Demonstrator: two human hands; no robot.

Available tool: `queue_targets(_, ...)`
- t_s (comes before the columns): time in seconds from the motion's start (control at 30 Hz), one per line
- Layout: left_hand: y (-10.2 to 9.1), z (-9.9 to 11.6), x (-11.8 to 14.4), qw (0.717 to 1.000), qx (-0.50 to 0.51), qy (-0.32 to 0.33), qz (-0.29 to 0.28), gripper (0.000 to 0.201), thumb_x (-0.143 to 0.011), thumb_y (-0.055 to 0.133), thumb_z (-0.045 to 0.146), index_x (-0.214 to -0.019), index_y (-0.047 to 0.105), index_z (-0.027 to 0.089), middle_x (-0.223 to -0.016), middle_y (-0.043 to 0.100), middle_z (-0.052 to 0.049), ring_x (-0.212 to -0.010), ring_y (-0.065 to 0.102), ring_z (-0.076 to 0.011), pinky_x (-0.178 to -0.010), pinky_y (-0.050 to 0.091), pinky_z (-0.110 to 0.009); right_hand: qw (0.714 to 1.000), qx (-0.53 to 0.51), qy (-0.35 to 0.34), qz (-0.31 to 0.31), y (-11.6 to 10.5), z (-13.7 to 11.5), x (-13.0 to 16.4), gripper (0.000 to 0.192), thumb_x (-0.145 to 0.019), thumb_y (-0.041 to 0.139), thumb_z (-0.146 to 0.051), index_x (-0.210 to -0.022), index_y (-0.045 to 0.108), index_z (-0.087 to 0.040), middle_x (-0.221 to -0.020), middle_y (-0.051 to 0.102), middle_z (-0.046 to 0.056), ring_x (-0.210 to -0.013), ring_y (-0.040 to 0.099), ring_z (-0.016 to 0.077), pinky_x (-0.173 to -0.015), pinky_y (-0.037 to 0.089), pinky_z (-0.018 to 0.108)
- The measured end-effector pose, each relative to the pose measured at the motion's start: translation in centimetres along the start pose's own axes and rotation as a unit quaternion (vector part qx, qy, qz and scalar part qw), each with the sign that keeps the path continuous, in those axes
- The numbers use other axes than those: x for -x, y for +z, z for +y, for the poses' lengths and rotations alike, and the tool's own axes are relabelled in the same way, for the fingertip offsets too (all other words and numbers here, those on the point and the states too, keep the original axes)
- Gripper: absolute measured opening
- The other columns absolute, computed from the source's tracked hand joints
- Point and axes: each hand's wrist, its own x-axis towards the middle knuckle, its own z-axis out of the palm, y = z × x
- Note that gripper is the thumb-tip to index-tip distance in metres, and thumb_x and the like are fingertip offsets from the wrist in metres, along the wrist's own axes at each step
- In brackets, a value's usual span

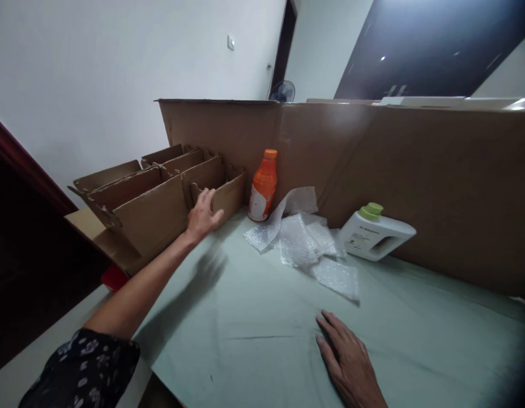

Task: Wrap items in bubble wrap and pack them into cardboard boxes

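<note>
My left hand (pixel 203 217) reaches out to a group of open-topped cardboard boxes (pixel 147 212) at the left. Its fingers are at the front edge of the nearest right-hand compartment, with the thumb held apart. Whether the fingertips press on the cardboard cannot be made out. My right hand (pixel 351 360) lies palm down on the pale green table cover (pixel 262 317), fingers stretched out, holding nothing. Between the hands and the back panel stand an orange bottle (pixel 263 184) with a white label and a pile of bubble wrap (pixel 300 241).
A white jug (pixel 375 237) with a green cap and a handle leans back on the right. A tall brown cardboard panel (pixel 436 187) runs along the table's rear. Something red (pixel 113 277) shows under the boxes. A fan (pixel 282 90) is visible beyond the panel.
</note>
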Motion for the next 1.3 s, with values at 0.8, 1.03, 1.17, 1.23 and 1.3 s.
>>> queue_targets(0.8, -11.3, -6.7, 18.5, 0.987, 0.109, 0.047, 0.104, 0.060, -0.081, 0.074, 0.035, -0.137, 0.053, 0.032, -0.156, 0.041, -0.008, -0.108, 0.066, -0.0230, -0.096, 0.058, -0.042, 0.995, -0.066, 0.072, -0.005, -1.0, -2.0, -0.9, 0.052, -0.092, 0.053, -0.050, -0.135, 0.059, -0.020, -0.138, 0.063, 0.016, -0.124, 0.062, 0.0357, -0.095, 0.053, 0.055)
queue_targets(1.03, -6.6, -10.9, 20.3, 0.953, 0.204, -0.199, -0.104, 0.077, -0.060, 0.080, 0.053, -0.122, 0.057, 0.015, -0.124, 0.068, -0.019, -0.114, 0.066, -0.0387, -0.102, 0.052, -0.057, 0.954, -0.276, -0.047, -0.111, 0.6, -12.4, -6.5, 0.091, -0.082, 0.071, -0.047, -0.158, 0.029, -0.021, -0.156, 0.044, 0.018, -0.139, 0.048, 0.0384, -0.110, 0.045, 0.055)
queue_targets(1.17, -3.6, -10.2, 20.6, 0.949, 0.212, -0.204, -0.109, 0.060, -0.060, 0.076, 0.055, -0.103, 0.061, 0.017, -0.111, 0.072, -0.015, -0.110, 0.067, -0.0388, -0.099, 0.053, -0.056, 0.932, -0.348, -0.006, -0.105, 0.9, -15.5, -8.9, 0.081, -0.080, 0.070, -0.043, -0.149, 0.039, -0.016, -0.144, 0.055, 0.019, -0.129, 0.055, 0.0367, -0.105, 0.049, 0.052)
queue_targets(1.23, -2.6, -8.9, 21.2, 0.949, 0.220, -0.195, -0.114, 0.056, -0.061, 0.076, 0.053, -0.102, 0.062, 0.017, -0.108, 0.073, -0.014, -0.108, 0.067, -0.0381, -0.098, 0.054, -0.055, 0.932, -0.353, 0.035, -0.081, 0.2, -15.2, -8.4, 0.067, -0.081, 0.068, -0.039, -0.140, 0.048, -0.016, -0.134, 0.062, 0.017, -0.121, 0.061, 0.0338, -0.100, 0.052, 0.048)
queue_targets(1.3, -1.6, -6.9, 21.9, 0.945, 0.233, -0.182, -0.139, 0.055, -0.064, 0.075, 0.051, -0.105, 0.063, 0.015, -0.108, 0.073, -0.015, -0.106, 0.068, -0.0377, -0.099, 0.053, -0.054, 0.936, -0.339, 0.078, -0.051, -0.8, -13.7, -6.6, 0.052, -0.080, 0.065, -0.036, -0.127, 0.057, -0.017, -0.122, 0.068, 0.015, -0.109, 0.066, 0.0304, -0.093, 0.057, 0.043)
